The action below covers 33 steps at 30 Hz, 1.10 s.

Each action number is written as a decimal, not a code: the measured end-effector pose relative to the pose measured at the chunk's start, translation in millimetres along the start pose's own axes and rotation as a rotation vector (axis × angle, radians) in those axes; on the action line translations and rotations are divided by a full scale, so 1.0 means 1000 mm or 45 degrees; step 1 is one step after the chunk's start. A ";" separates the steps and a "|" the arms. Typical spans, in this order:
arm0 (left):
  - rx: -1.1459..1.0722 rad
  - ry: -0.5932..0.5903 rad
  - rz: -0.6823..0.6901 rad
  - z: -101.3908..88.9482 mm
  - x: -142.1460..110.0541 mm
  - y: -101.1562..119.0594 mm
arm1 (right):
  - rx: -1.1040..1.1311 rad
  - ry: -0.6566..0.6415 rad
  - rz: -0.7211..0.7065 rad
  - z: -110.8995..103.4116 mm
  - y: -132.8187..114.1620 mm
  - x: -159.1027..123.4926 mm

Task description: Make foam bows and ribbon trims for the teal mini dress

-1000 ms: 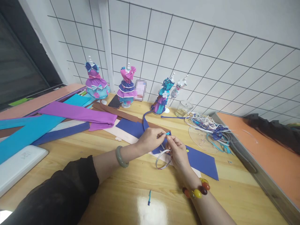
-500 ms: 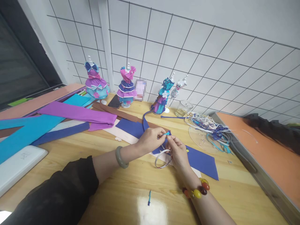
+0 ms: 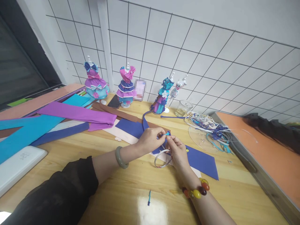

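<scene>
Between the fingertips of both hands is a small turquoise and dark blue strip (image 3: pixel 167 133). My left hand (image 3: pixel 151 139) pinches its left end, with the thumb and forefinger together. My right hand (image 3: pixel 177 148) closes its thumb and forefinger on the other side, the remaining fingers curled. Against the right fingers is a thin white ring (image 3: pixel 163 158), perhaps a tape roll; how it is held is hidden. Below both hands lies a dark blue sheet (image 3: pixel 202 163) over a pale pink one. A tiny blue-green scrap (image 3: pixel 149 198) sits nearer me.
Several small dress forms, including a pink and turquoise one (image 3: pixel 96 82), stand along the gridded wall. Folded purple (image 3: pixel 79 115) and turquoise sheets cover the left. A glass (image 3: pixel 184 108) and a tangle of scraps (image 3: pixel 206 123) are right of centre, beside an orange-lined tray (image 3: pixel 262 150).
The white ring has shifted very slightly left. Both hands keep the same pinch on the small strip, and the other things stay where they were.
</scene>
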State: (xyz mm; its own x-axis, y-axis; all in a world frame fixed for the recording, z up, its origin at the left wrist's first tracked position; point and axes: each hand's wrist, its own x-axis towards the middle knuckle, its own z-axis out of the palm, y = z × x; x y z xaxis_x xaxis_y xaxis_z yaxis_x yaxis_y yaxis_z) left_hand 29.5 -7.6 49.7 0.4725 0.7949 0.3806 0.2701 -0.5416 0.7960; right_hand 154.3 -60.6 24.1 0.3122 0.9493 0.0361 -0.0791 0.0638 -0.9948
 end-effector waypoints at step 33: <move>-0.567 -0.116 -0.263 0.010 0.002 -0.010 | -0.090 0.064 -0.065 0.002 -0.004 -0.002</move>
State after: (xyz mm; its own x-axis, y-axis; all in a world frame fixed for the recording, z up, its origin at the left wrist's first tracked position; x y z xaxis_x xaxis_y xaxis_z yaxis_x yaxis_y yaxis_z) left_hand 36.0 -3.1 37.9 0.5238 0.8354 0.1665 -0.0093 -0.1899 0.9818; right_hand 152.1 -62.1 27.8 0.3615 0.9286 0.0840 0.0045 0.0883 -0.9961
